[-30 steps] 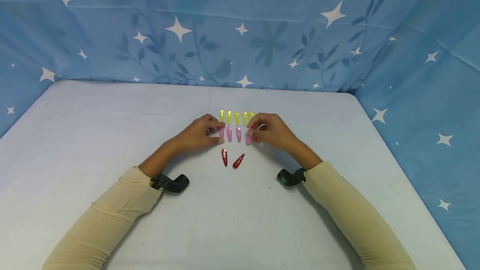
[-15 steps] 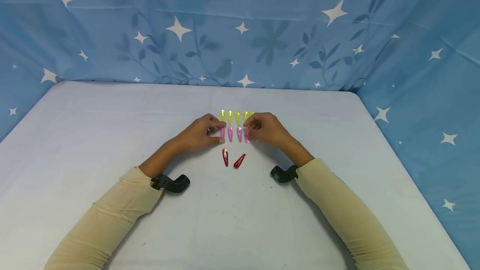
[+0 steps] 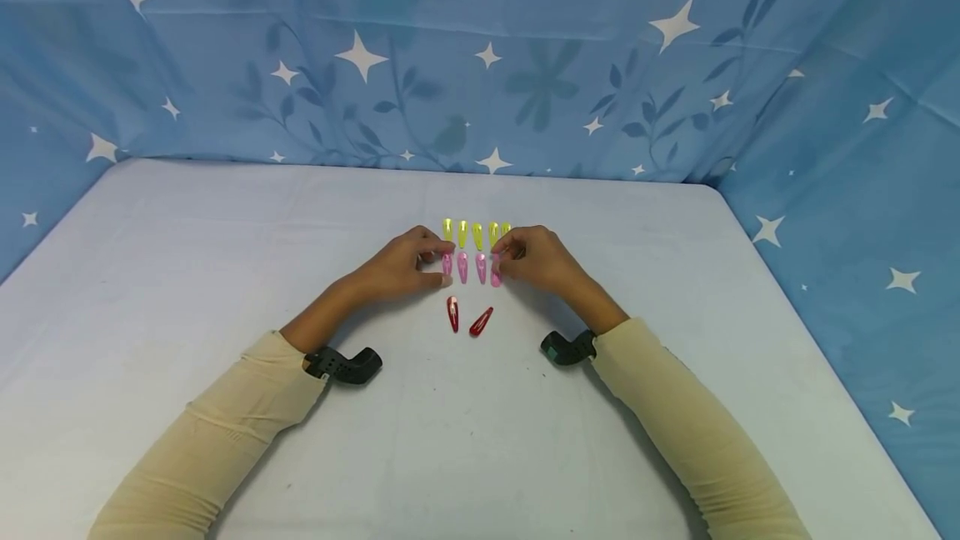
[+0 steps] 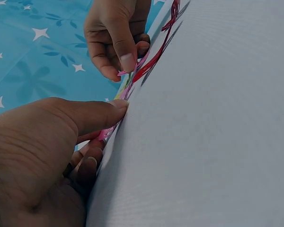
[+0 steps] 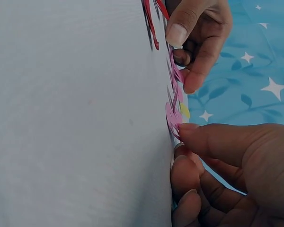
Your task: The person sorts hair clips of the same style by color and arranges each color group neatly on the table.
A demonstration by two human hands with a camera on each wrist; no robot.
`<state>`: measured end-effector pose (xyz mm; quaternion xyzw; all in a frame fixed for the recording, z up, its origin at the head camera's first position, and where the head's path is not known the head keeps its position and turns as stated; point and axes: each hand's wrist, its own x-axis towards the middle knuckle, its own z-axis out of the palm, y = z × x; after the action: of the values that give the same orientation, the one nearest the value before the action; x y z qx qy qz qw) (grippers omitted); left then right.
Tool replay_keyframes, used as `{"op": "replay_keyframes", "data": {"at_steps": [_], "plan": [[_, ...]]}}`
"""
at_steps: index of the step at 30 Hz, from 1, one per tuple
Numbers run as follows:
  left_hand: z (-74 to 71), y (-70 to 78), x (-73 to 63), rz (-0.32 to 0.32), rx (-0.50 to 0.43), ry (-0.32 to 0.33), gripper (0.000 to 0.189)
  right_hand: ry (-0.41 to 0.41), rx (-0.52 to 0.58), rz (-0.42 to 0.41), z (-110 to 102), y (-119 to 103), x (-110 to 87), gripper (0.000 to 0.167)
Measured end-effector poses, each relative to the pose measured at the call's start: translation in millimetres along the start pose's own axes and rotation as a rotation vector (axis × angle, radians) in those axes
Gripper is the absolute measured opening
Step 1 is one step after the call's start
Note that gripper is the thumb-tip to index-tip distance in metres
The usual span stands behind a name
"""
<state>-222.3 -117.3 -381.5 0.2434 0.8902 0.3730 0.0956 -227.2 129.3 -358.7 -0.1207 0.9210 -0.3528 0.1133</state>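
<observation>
My left hand (image 3: 402,266) is at the left end of a row of pink snap hair clips, its thumb and forefinger at the two ends of the leftmost pink hair clip (image 3: 447,265). Two more pink clips, one of them a slim clip (image 3: 462,267), lie between my hands. At the row's right end my right hand (image 3: 542,258) pinches another pink hair clip (image 5: 173,117) between thumb and fingers, low at the tabletop. Behind runs a row of yellow hair clips (image 3: 462,232), its right end partly hidden by my right hand.
Nearer to me lie two red hair clips, one nearly upright (image 3: 453,314) and one slanted (image 3: 482,322). A white cloth covers the table (image 3: 465,440). A blue star-patterned curtain (image 3: 420,98) hangs behind and to the right.
My right hand has shifted slightly left with its pink hair clip, closer to the other pink ones. The left hand stays at the leftmost pink clip.
</observation>
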Motion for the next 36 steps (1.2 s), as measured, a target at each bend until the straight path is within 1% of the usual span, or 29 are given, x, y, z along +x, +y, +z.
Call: {"op": "replay_keyframes", "data": {"at_steps": [4, 11, 16, 20, 24, 28, 32, 34, 36], "plan": [[0.7, -0.3, 0.4, -0.002, 0.003, -0.002, 0.051, 0.000, 0.004, 0.019, 1, 0, -0.6, 0.021], [0.2, -0.8, -1.0, 0.014, -0.014, 0.007, 0.065, -0.006, 0.044, 0.040, 3, -1, -2.6, 0.027], [-0.3, -0.1, -2.2, 0.040, -0.021, 0.016, 0.066, 0.008, 0.022, 0.038, 2, -2, -7.9, 0.030], [-0.9, -0.6, -2.4, 0.050, -0.034, 0.016, 0.065, -0.001, 0.030, 0.012, -2, -2, -15.5, 0.029], [-0.9, -1.9, -2.2, 0.042, -0.032, 0.020, 0.063, -0.022, 0.022, -0.053, -3, 1, -22.5, 0.026], [-0.9, -2.5, -0.6, 0.024, -0.032, 0.033, 0.060, -0.057, 0.015, -0.183, -3, 2, -29.3, 0.022], [-1.2, -2.1, -0.2, 0.008, -0.047, 0.047, 0.058, -0.121, 0.002, -0.312, -2, -2, -36.0, 0.023], [-1.4, -1.6, -0.7, 0.001, -0.057, 0.052, 0.055, -0.161, -0.010, -0.355, -1, -5, -38.6, 0.023], [-1.6, -1.4, -1.0, -0.002, -0.069, 0.057, 0.052, -0.200, -0.015, -0.377, 0, -6, -40.2, 0.022]]}}
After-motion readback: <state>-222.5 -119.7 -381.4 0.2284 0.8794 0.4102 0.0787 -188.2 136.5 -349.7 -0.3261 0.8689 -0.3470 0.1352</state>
